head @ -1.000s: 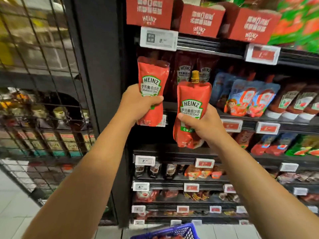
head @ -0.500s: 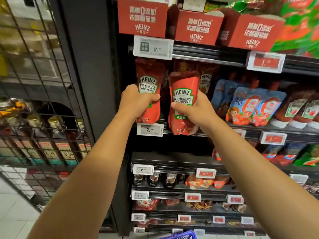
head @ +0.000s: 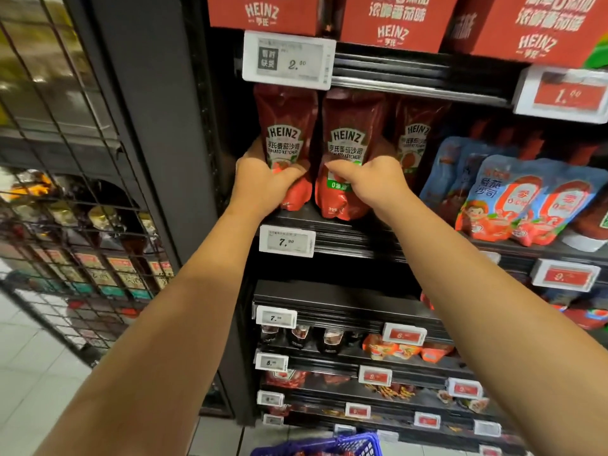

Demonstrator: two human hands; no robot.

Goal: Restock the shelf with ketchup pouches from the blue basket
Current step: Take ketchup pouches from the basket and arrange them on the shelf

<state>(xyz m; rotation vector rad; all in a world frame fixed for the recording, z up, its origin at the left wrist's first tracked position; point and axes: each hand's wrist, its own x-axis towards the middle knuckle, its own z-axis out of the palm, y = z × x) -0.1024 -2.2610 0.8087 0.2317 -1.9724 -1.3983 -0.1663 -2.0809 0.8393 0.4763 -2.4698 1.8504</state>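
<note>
Two red Heinz ketchup pouches stand upright side by side at the left end of a dark shelf. My left hand grips the lower part of the left pouch. My right hand grips the lower part of the right pouch, thumb across its front. Both pouch bottoms rest on the shelf board. A third identical pouch stands just right of them, further back. The blue basket shows only its rim at the bottom edge.
Blue-and-red sauce pouches fill the shelf to the right. Red Heinz cartons sit on the shelf above, with a 2.00 price tag hanging over the pouches. A black upright and a wire mesh rack stand left. Lower shelves hold small sauce packs.
Both hands have moved forward and up into the shelf bay. The two pouches went from held in front of the shelf to standing on its board, tops tucked under the shelf above.
</note>
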